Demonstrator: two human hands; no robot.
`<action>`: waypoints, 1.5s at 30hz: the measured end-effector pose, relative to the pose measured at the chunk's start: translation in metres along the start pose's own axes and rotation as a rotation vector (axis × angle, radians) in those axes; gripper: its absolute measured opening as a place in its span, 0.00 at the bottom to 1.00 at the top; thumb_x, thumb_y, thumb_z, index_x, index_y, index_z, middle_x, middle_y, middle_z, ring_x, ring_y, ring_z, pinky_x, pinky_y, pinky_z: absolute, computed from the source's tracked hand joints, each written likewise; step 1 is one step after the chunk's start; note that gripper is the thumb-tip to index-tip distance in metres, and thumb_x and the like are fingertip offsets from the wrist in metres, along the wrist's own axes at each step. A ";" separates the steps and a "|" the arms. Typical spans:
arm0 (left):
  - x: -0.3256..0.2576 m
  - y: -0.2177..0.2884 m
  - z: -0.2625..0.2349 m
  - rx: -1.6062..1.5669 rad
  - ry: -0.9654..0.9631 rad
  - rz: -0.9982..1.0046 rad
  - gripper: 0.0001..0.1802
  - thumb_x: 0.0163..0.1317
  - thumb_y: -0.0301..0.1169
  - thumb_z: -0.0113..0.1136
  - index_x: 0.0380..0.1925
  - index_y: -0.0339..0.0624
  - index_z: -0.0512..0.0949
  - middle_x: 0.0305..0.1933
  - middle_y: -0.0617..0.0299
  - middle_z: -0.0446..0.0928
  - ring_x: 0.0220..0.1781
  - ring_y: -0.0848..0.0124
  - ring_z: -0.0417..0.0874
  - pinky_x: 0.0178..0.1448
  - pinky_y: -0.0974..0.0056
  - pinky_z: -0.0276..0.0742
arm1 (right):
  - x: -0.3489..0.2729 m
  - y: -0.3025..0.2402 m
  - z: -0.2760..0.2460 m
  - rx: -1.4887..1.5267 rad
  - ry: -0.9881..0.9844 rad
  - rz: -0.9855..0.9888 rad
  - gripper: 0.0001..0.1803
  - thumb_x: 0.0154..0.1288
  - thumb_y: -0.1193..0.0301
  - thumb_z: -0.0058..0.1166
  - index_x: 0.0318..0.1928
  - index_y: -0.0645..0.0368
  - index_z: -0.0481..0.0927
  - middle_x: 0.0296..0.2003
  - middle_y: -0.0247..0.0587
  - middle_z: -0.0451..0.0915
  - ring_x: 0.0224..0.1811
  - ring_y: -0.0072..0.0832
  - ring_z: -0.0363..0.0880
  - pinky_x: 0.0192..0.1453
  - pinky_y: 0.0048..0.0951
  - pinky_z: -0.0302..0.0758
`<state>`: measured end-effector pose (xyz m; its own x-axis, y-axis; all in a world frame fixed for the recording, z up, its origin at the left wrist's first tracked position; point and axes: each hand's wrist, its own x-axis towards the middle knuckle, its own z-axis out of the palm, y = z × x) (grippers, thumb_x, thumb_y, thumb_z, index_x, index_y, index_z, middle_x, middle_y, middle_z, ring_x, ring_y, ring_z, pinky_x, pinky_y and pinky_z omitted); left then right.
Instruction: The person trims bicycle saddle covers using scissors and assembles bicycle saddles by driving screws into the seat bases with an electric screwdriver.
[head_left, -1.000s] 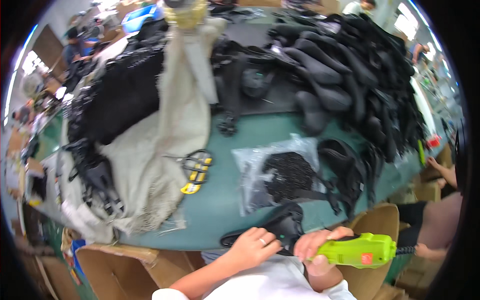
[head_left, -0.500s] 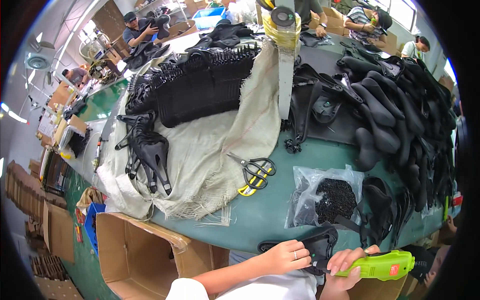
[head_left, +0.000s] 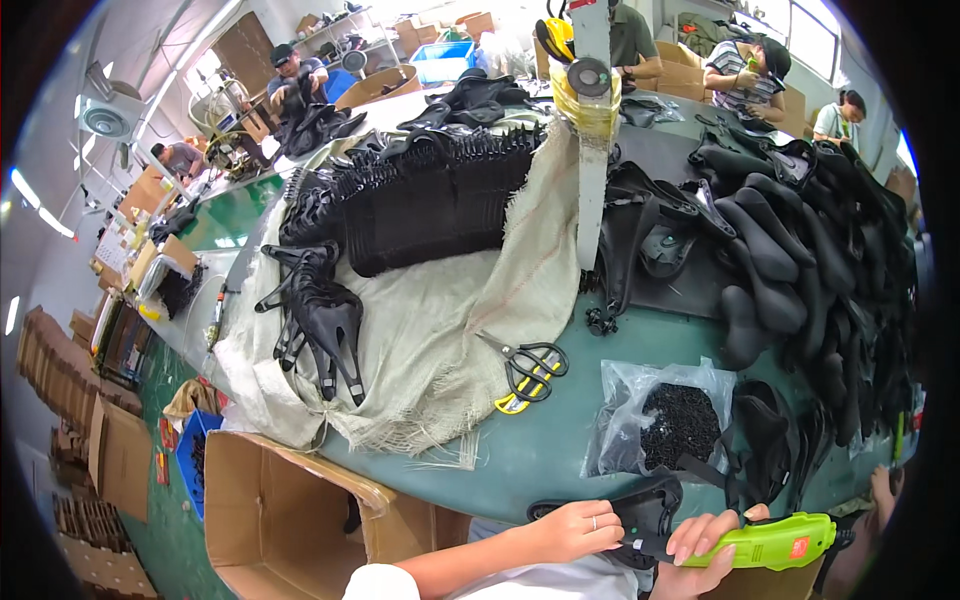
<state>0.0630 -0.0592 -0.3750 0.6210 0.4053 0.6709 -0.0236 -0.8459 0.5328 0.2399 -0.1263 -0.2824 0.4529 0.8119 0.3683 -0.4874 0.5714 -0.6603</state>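
One view, from a wide fisheye camera on the person's head, looks down and forward across the green table (head_left: 560,432) in mid-frame. It is nearest to the left hand (head_left: 578,530) and right hand (head_left: 704,540), low and right of centre; the upper right reaches far back to a co-worker in stripes (head_left: 738,90), and the corners darken to black

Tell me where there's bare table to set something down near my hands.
The green tabletop is bare between the cloth, the bag of small black pieces and the black part at your left hand; another patch lies beyond the bag, right of the scissors. The right is crowded with piled black saddles.
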 end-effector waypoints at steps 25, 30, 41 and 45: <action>-0.222 -0.184 -0.445 0.949 0.558 -1.812 0.77 0.52 0.89 0.50 0.83 0.33 0.58 0.85 0.34 0.60 0.90 0.44 0.53 0.90 0.35 0.36 | -0.007 -0.046 -0.088 -0.244 0.172 -0.256 0.21 0.84 0.67 0.55 0.68 0.55 0.65 0.32 0.42 0.75 0.28 0.36 0.75 0.34 0.40 0.80; -0.172 -0.158 -0.401 0.941 0.512 -1.524 0.63 0.47 0.72 0.77 0.68 0.28 0.73 0.69 0.35 0.77 0.72 0.42 0.76 0.77 0.44 0.71 | -0.010 -0.051 -0.095 -0.282 0.197 -0.269 0.21 0.84 0.67 0.55 0.69 0.52 0.65 0.31 0.41 0.75 0.28 0.35 0.75 0.34 0.40 0.80; -0.162 -0.148 -0.308 1.272 0.278 -0.954 0.52 0.39 0.37 0.85 0.69 0.47 0.70 0.67 0.41 0.71 0.68 0.38 0.71 0.72 0.43 0.73 | -0.002 -0.023 -0.066 -0.397 0.369 -0.276 0.27 0.83 0.67 0.51 0.74 0.59 0.57 0.26 0.32 0.66 0.19 0.19 0.64 0.21 0.25 0.70; -0.173 -0.144 -0.306 1.211 0.407 -1.208 0.68 0.40 0.41 0.89 0.81 0.52 0.56 0.71 0.35 0.72 0.72 0.35 0.73 0.72 0.42 0.73 | -0.005 -0.028 -0.072 -0.381 0.435 -0.223 0.31 0.79 0.65 0.54 0.72 0.62 0.57 0.25 0.34 0.67 0.18 0.22 0.66 0.21 0.28 0.74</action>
<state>-0.2809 0.0989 -0.4097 -0.3723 0.8371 0.4007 0.9221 0.2846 0.2622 0.3052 -0.1549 -0.3131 0.8151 0.5088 0.2771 -0.0810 0.5737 -0.8150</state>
